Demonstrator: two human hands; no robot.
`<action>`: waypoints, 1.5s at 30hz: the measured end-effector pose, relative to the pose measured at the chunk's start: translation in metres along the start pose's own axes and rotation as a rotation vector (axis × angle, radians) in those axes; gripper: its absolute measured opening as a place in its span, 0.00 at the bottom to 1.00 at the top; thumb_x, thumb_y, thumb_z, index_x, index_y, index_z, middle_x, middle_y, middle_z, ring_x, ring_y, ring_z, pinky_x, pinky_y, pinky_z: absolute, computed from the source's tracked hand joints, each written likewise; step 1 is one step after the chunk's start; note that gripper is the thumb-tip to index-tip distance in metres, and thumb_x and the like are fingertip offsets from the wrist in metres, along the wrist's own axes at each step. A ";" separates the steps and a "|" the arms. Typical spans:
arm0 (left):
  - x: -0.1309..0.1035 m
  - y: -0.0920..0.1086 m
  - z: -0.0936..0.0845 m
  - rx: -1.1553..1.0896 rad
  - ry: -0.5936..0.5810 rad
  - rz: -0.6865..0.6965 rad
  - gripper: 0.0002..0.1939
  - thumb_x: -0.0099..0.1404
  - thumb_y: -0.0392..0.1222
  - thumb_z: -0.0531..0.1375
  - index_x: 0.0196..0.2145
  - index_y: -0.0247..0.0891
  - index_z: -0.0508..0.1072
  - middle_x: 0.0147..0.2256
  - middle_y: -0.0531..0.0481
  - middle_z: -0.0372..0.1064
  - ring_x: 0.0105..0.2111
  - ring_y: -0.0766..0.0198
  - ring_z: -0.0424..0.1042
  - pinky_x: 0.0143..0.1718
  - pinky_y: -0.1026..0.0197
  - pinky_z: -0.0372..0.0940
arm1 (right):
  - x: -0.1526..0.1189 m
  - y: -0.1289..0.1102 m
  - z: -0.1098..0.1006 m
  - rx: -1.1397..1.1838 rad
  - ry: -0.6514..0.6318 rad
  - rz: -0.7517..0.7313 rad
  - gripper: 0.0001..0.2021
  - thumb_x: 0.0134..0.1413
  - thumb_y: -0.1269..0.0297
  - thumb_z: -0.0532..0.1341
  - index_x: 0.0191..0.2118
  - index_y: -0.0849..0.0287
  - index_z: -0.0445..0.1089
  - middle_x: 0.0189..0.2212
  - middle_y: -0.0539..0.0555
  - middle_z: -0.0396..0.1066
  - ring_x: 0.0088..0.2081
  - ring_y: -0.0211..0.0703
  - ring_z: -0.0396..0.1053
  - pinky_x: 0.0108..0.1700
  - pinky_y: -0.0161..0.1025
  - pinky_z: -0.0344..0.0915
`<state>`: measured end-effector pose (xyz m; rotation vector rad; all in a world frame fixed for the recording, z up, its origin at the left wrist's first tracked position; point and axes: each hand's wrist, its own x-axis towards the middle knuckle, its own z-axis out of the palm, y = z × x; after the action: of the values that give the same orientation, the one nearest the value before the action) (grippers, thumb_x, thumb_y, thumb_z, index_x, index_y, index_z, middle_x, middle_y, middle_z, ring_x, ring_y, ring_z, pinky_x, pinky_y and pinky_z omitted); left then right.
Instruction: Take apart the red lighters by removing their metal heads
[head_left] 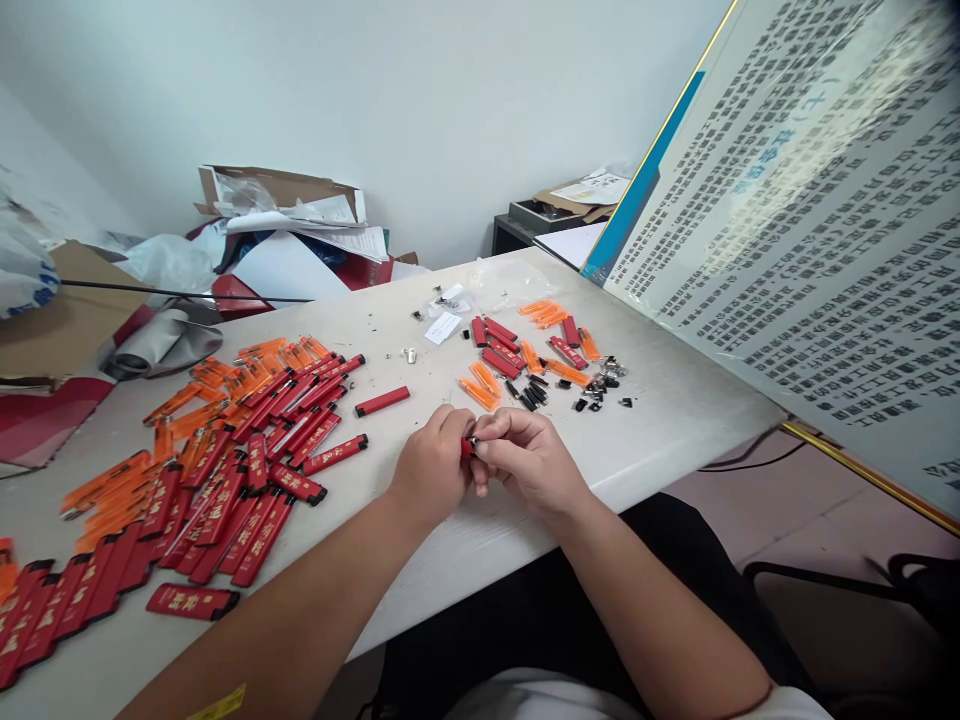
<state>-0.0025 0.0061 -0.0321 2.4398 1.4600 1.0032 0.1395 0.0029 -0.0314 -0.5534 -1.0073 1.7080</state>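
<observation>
My left hand (pixel 433 462) is closed around a red lighter (pixel 467 448), whose body is mostly hidden by the fingers. My right hand (pixel 529 462) meets it there, thumb and fingers pinched at the lighter's dark end; whatever small part they grip is too covered to name. Beyond the hands lie several red lighter bodies (pixel 503 358), orange lighter inserts (pixel 477 388), short black sticks (pixel 534 393) and small metal and black pieces (pixel 604 374). A single red lighter (pixel 382 401) lies left of my hands, near a big pile of red lighters (pixel 225 500) with gold lettering.
Orange lighter inserts (pixel 112 495) are mixed into the left pile. A white paper slip (pixel 442 327) and clear plastic bag (pixel 510 284) lie toward the back of the table (pixel 660 420). A large printed board (pixel 795 200) leans at the right. Boxes and papers (pixel 300 220) stand behind the table.
</observation>
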 end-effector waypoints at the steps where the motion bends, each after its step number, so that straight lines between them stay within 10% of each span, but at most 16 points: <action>1: 0.000 0.000 0.000 0.016 -0.003 0.003 0.05 0.58 0.35 0.56 0.34 0.38 0.68 0.29 0.48 0.65 0.27 0.61 0.66 0.25 0.62 0.60 | 0.000 0.000 0.000 0.009 0.004 0.001 0.07 0.46 0.71 0.66 0.27 0.59 0.66 0.19 0.45 0.71 0.18 0.36 0.70 0.20 0.33 0.69; 30: 0.000 0.005 0.003 -0.605 -0.098 -0.240 0.07 0.54 0.29 0.56 0.28 0.38 0.71 0.19 0.56 0.66 0.25 0.65 0.67 0.32 0.62 0.61 | -0.003 -0.005 -0.004 0.050 -0.018 0.084 0.06 0.47 0.69 0.68 0.34 0.61 0.77 0.22 0.52 0.75 0.20 0.37 0.71 0.24 0.34 0.69; 36: 0.005 0.011 0.000 -0.971 -0.170 -0.497 0.10 0.56 0.33 0.58 0.38 0.39 0.69 0.18 0.60 0.60 0.19 0.70 0.62 0.25 0.64 0.58 | -0.002 -0.007 -0.005 -0.007 0.062 0.015 0.05 0.48 0.71 0.63 0.32 0.60 0.77 0.18 0.50 0.72 0.20 0.38 0.70 0.23 0.36 0.69; 45: 0.011 0.015 -0.007 -1.391 -0.136 -0.723 0.13 0.62 0.45 0.58 0.37 0.45 0.54 0.29 0.60 0.62 0.20 0.72 0.59 0.23 0.67 0.53 | 0.010 -0.032 -0.050 -0.930 0.335 -0.216 0.09 0.49 0.70 0.56 0.30 0.61 0.74 0.25 0.52 0.70 0.25 0.40 0.69 0.33 0.41 0.68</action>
<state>0.0074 0.0056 -0.0156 0.8816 0.8775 1.0449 0.1908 0.0335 -0.0307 -1.2199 -1.5175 0.8379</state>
